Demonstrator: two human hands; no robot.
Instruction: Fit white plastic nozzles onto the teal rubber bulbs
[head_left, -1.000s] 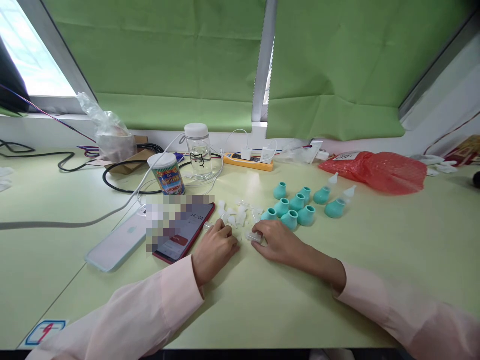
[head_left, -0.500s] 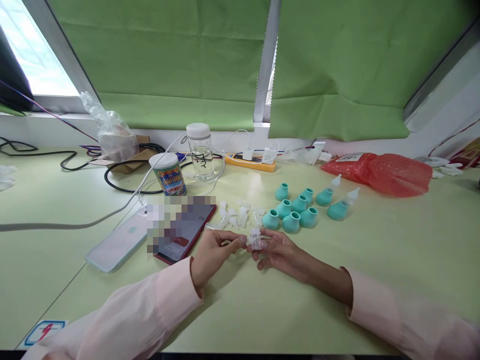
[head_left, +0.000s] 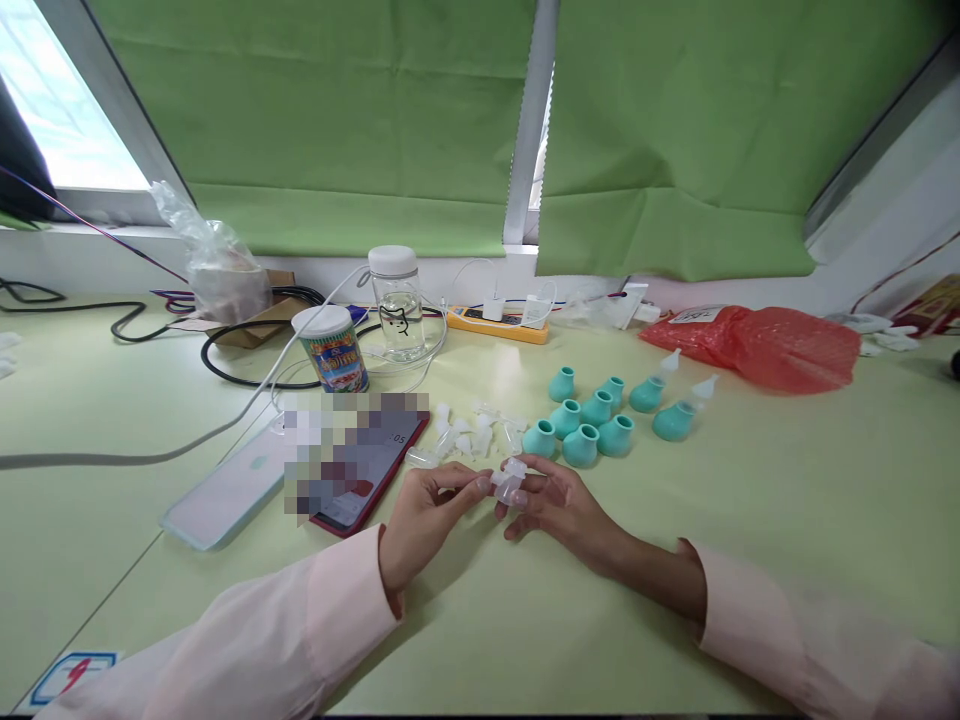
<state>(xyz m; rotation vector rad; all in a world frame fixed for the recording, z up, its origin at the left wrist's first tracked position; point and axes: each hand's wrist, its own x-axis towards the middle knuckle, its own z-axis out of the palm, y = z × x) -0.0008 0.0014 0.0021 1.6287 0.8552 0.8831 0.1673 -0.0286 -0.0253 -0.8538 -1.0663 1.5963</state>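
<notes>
Between my hands is a small translucent plastic piece point(head_left: 509, 482), held just above the table. The fingers of my right hand point(head_left: 566, 507) are closed round it from the right. My left hand point(head_left: 431, 510) pinches at its left side, thumb against forefinger; whether a separate small part is between those fingertips is too small to tell. Loose translucent parts point(head_left: 463, 436) lie just beyond my left hand. Past my right hand stand several teal bulbs point(head_left: 580, 446) with open necks. Two more teal bulbs point(head_left: 673, 421) to their right carry clear pointed tips.
Two phones lie at left, a pale one point(head_left: 225, 492) and a red-edged one point(head_left: 375, 465). Behind them are a printed cup point(head_left: 334, 355), a lidded bottle point(head_left: 401, 310) and cables. An orange power strip point(head_left: 499, 325) and a red plastic bag point(head_left: 780, 348) lie along the back.
The translucent piece has tilted and sits slightly lower between my fingers. My hands have barely moved, and the view has shifted slightly.
</notes>
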